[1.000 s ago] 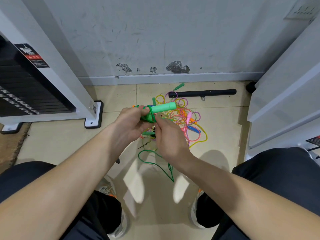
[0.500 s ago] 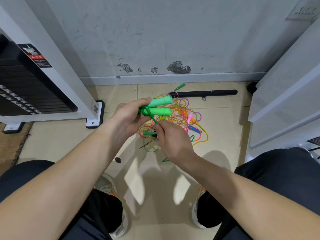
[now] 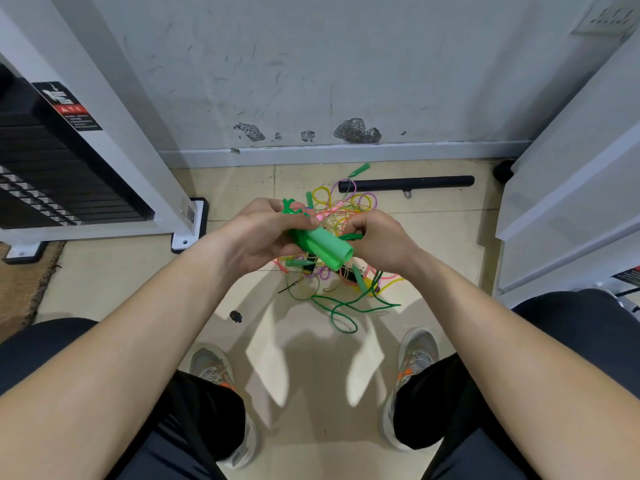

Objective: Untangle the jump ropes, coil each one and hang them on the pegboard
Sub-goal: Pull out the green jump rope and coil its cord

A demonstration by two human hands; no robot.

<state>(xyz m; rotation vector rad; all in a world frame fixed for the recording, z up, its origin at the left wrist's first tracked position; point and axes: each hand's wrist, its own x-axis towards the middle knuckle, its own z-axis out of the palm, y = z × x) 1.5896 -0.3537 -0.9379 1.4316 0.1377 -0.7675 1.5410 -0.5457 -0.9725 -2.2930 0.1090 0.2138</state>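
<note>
My left hand (image 3: 266, 233) grips the light green handles (image 3: 329, 249) of a green jump rope, with loops of green cord bunched above its fingers. My right hand (image 3: 375, 242) pinches the dark green cord (image 3: 351, 236) just right of the handles. The loose end of that green cord (image 3: 349, 306) trails down onto the tiles in loops. Behind and below my hands lies a tangled pile of jump ropes (image 3: 346, 206) in yellow, pink and purple, with small green handles sticking out. No pegboard is in view.
A black bar (image 3: 405, 183) lies on the floor by the wall. A white weight-stack machine (image 3: 90, 161) stands left with a foot plate (image 3: 188, 233). A white frame (image 3: 568, 188) fills the right. My shoes (image 3: 412, 355) and knees frame the floor; a brown mat (image 3: 20, 282) lies far left.
The green handles have tipped from pointing right to pointing down toward me. My right hand has moved up and right along the cord, and more green cord now lies looped on the floor.
</note>
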